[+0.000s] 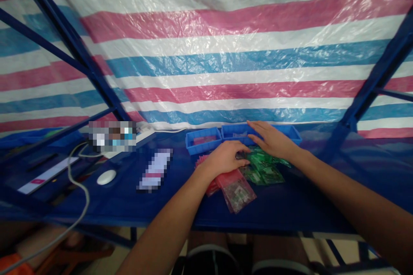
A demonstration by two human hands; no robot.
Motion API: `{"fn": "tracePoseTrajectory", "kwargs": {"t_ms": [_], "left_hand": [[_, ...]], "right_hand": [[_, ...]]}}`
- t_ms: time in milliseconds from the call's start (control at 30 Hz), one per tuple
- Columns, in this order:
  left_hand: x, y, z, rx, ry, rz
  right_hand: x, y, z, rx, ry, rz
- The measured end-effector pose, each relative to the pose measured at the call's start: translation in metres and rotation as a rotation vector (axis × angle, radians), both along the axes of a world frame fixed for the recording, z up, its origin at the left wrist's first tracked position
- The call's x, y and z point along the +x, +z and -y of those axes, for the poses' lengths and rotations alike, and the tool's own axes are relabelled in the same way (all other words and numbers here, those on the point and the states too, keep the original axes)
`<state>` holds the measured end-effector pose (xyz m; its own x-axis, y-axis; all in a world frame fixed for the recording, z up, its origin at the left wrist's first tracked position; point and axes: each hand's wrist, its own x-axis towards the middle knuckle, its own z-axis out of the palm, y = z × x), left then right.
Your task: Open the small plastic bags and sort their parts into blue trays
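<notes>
My left hand (227, 158) rests over a pile of pink plastic pouches (238, 191), fingers curved and the thumb apart from them. Its fingertips reach the edge of several green packets (263, 165), and I see nothing clearly gripped between them. A greyish-green item shows through the nearest pink pouch. My right hand (269, 139) is stretched out flat with fingers apart, above the green packets and in front of the right-hand blue bin (292, 133). That bin has a small clear packet (239, 135) in it. The left-hand blue bin (195, 148) holds something reddish.
A blurred-out phone-like object (156, 169) and a white oval object (106, 177) lie left on the blue table (129, 206). A pale cable (86, 197) hangs over its front edge. Blue frame posts (93, 77) and a striped plastic sheet (226, 60) stand behind.
</notes>
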<state>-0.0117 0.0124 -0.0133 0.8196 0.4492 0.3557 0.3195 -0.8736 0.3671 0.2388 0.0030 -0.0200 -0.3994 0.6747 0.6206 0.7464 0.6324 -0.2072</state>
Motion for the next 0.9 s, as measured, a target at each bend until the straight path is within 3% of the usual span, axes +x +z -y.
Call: {"fn": "tracePoseTrajectory", "kwargs": {"t_ms": [133,300,433,600,900], "left_hand": [[0.001,0.002,0.0,-0.023,0.037,0.078],[0.002,0.009,0.0,-0.081,0.099,0.296],[0.004,0.013,0.001,-0.139,0.158,0.452],[0.005,0.013,0.002,-0.226,0.123,0.517],[0.009,0.006,0.006,-0.33,0.132,0.451]], "right_hand": [[-0.005,-0.004,0.009,0.0,0.032,0.001],[-0.004,-0.003,0.025,-0.062,0.057,-0.17],[-0.014,-0.006,0.031,-0.283,0.137,-0.439],[-0.028,-0.006,0.034,-0.52,0.241,-0.755],[-0.031,-0.01,0.036,-0.393,0.152,-0.672]]}}
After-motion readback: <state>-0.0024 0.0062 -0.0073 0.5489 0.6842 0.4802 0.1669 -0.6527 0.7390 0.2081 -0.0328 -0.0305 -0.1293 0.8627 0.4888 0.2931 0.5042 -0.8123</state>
